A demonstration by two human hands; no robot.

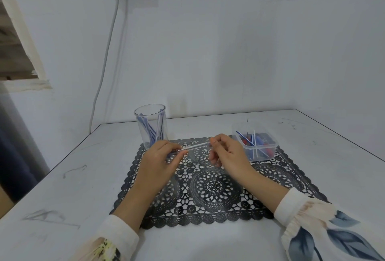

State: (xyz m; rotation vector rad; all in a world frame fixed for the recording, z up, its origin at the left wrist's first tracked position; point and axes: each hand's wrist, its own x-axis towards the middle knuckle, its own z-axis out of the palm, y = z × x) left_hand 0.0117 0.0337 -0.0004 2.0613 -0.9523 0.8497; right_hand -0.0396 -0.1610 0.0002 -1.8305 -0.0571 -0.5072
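Pen (195,146), clear and thin, hangs level above the far part of the mat (212,187), held at both ends. The left hand (160,156) pinches its left end and the right hand (227,154) pinches its right end. A cup (150,127) of pens stands far left; a box (268,153) of parts sits right.

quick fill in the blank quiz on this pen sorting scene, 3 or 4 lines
1. The left hand and right hand hold one clear tube over a lace mat coloured ____.
2. The tall clear cup of blue pens stands at the mat's far ____ corner.
3. The shallow plastic box of loose pen parts sits beside the ____ hand.
4. A white cable runs down the ____ behind the table.

Missing words: black; left; right; wall
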